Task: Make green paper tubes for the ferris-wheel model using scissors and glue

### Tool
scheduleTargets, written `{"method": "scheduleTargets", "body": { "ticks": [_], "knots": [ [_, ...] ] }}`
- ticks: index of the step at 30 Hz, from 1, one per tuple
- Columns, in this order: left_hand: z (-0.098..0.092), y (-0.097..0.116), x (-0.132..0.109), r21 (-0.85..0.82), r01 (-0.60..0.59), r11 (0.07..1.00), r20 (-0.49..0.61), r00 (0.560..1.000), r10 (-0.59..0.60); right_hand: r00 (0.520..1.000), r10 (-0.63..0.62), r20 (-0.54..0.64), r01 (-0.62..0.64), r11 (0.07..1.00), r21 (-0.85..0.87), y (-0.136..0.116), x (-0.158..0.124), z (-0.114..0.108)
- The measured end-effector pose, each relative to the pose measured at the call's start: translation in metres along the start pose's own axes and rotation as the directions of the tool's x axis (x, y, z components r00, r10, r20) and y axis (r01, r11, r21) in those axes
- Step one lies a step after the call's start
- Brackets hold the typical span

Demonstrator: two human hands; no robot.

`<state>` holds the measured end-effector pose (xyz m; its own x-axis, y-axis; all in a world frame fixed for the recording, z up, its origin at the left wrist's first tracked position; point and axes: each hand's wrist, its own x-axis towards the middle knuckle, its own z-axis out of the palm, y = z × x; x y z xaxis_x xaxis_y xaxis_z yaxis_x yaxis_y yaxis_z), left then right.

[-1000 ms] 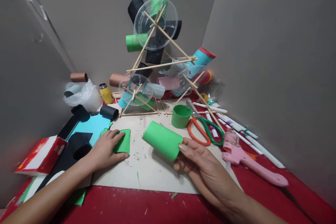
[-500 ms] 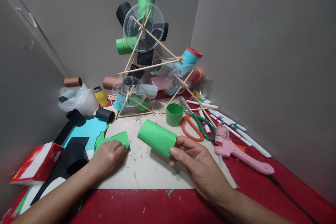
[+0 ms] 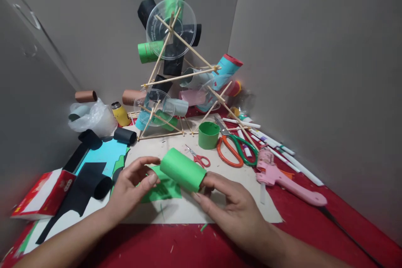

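Note:
A green paper tube (image 3: 183, 169) is tilted over the white board, with my right hand (image 3: 238, 213) gripping its right end between thumb and fingers. My left hand (image 3: 132, 186) hangs at the tube's other end, fingers curved and apart, holding nothing; whether its fingertips touch the tube I cannot tell. Beneath lies a cut piece of green paper (image 3: 165, 191), partly hidden by the left hand. Small red-handled scissors (image 3: 201, 160) rest behind the tube. A short green paper ring (image 3: 209, 137) stands upright farther back.
A stick-frame wheel model with paper tubes (image 3: 151, 51) rises at the back. Large scissors (image 3: 230, 157) and a pink glue gun (image 3: 292, 186) lie right, near white marker-like sticks (image 3: 298, 167). At left are black paper (image 3: 78, 188), blue paper (image 3: 108, 157) and a red box (image 3: 47, 194).
My left hand has lifted off the green paper and moved to the tube's left end. That paper now lies farther right. The tube shifted slightly; the small scissors came into view.

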<state>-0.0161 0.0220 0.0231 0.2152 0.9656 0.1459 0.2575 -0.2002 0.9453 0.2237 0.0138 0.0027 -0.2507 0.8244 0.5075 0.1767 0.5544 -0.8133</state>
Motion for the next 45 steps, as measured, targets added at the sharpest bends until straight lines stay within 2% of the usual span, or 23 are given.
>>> {"method": "scheduleTargets", "body": {
  "ticks": [3, 7, 9, 14, 17, 19, 22, 25, 26, 27, 28, 30, 31, 32, 33, 36, 38, 41, 45],
  "knots": [
    [0.0, 0.009, 0.005, -0.205, 0.161, 0.966, 0.101, 0.985, -0.143, 0.996, -0.036, 0.08, 0.037, 0.999, -0.012, -0.003, 0.0, 0.001],
    [0.007, 0.004, 0.006, -0.239, 0.364, 0.9, 0.316, 0.906, -0.283, 0.992, -0.036, 0.119, 0.04, 0.999, -0.025, -0.002, 0.0, 0.003],
    [0.012, -0.005, 0.005, -0.292, 0.429, 0.855, 0.364, 0.876, -0.316, 0.993, -0.023, 0.113, 0.027, 0.999, -0.034, 0.0, 0.0, 0.004],
    [0.025, -0.022, 0.001, -0.487, 0.466, 0.739, 0.358, 0.878, -0.317, 0.996, 0.093, 0.002, -0.093, 0.995, -0.026, 0.007, -0.001, 0.005],
    [0.035, -0.02, -0.003, -0.538, 0.515, 0.668, 0.398, 0.853, -0.337, 0.987, 0.152, -0.046, -0.153, 0.988, -0.015, 0.01, 0.0, 0.006],
    [0.039, -0.017, -0.005, -0.544, 0.547, 0.637, 0.428, 0.833, -0.35, 0.987, 0.15, -0.059, -0.15, 0.989, 0.0, 0.011, 0.0, 0.006],
    [0.037, -0.014, -0.006, -0.531, 0.556, 0.639, 0.451, 0.824, -0.342, 0.989, 0.123, -0.087, -0.116, 0.99, 0.074, 0.012, 0.0, 0.005],
    [0.023, -0.014, 0.001, -0.439, 0.553, 0.708, 0.448, 0.818, -0.36, 0.985, 0.11, -0.13, -0.093, 0.987, 0.13, 0.01, 0.003, 0.002],
    [0.017, -0.013, 0.004, -0.398, 0.535, 0.745, 0.418, 0.829, -0.373, 0.984, 0.108, -0.14, -0.088, 0.987, 0.136, 0.009, 0.004, 0.0],
    [0.011, -0.012, 0.007, -0.36, 0.493, 0.792, 0.356, 0.857, -0.372, 0.985, 0.106, -0.139, -0.087, 0.987, 0.138, 0.007, 0.004, -0.002],
    [0.005, -0.011, 0.01, -0.314, 0.416, 0.853, 0.244, 0.904, -0.351, 0.986, 0.107, -0.129, -0.089, 0.986, 0.139, 0.005, 0.005, -0.003],
    [-0.004, -0.006, 0.011, -0.16, 0.205, 0.966, 0.017, 0.979, -0.205, 0.991, 0.108, -0.076, -0.097, 0.985, 0.142, 0.002, 0.005, -0.005],
    [-0.006, -0.002, 0.01, -0.077, 0.1, 0.992, -0.039, 0.994, -0.103, 0.993, 0.109, -0.038, -0.103, 0.985, 0.142, 0.001, 0.004, -0.006],
    [-0.007, 0.002, 0.008, -0.01, 0.009, 1.0, -0.02, 1.0, -0.009, 0.994, 0.107, 0.004, -0.106, 0.984, 0.14, 0.001, 0.003, -0.006],
    [-0.006, 0.006, 0.005, 0.034, -0.074, 0.997, 0.05, 0.996, 0.073, 0.994, 0.103, 0.045, -0.108, 0.985, 0.137, 0.0, 0.001, -0.005],
    [0.0, 0.015, -0.004, 0.075, -0.234, 0.969, 0.305, 0.931, 0.201, 0.987, 0.064, 0.147, -0.083, 0.988, 0.129, 0.001, -0.003, -0.002],
    [0.005, 0.018, -0.007, 0.138, -0.292, 0.947, 0.382, 0.897, 0.221, 0.98, 0.028, 0.195, -0.054, 0.99, 0.131, 0.002, -0.005, 0.0],
    [0.007, 0.018, -0.005, 0.202, -0.34, 0.919, 0.436, 0.871, 0.226, 0.97, 0.004, 0.242, -0.034, 0.993, 0.117, 0.003, -0.007, 0.003],
    [0.007, 0.015, -0.004, 0.165, -0.311, 0.936, 0.515, 0.837, 0.188, 0.958, -0.003, 0.286, -0.014, 0.998, 0.06, 0.002, -0.007, 0.006]
  ]
}}
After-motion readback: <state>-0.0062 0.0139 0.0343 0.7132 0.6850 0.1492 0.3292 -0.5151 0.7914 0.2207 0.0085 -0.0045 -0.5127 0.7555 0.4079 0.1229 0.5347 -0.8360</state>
